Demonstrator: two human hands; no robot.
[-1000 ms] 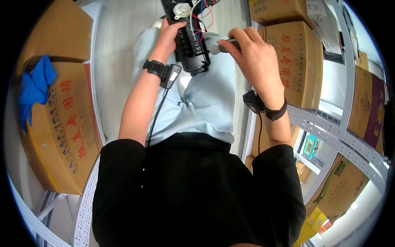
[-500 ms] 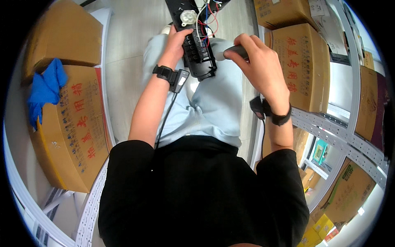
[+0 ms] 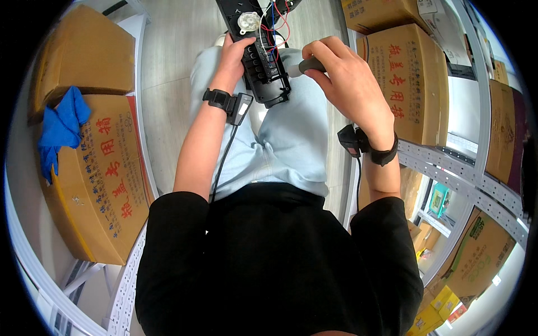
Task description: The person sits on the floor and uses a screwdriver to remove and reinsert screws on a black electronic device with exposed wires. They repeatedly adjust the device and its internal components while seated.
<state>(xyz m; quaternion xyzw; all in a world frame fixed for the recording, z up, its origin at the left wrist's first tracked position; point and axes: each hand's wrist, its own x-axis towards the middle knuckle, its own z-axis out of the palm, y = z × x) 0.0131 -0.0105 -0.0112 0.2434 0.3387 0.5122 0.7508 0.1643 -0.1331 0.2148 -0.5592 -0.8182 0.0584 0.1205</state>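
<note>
A long black plastic housing sits between my knees, slanting up and away to the left. My left hand grips its left side, thumb over the top edge. A clear-white round part is mounted on the housing. Red, white and blue wires loop over its right side. Right of the housing, my right hand is closed around a dark grey handled tool with a pale grey end. That end points left at the housing; whether it touches is unclear. The tool's exact kind does not show.
Cardboard boxes stand on the shelf at left, with a blue cloth draped over one. More boxes fill the metal rack at right. Cables run from both wrist straps. Light floor shows between the shelves.
My right hand and the grey tool have shifted left, slightly closer to the housing. The housing and my left hand also sit a little further left and up. The whole view has turned slightly.
</note>
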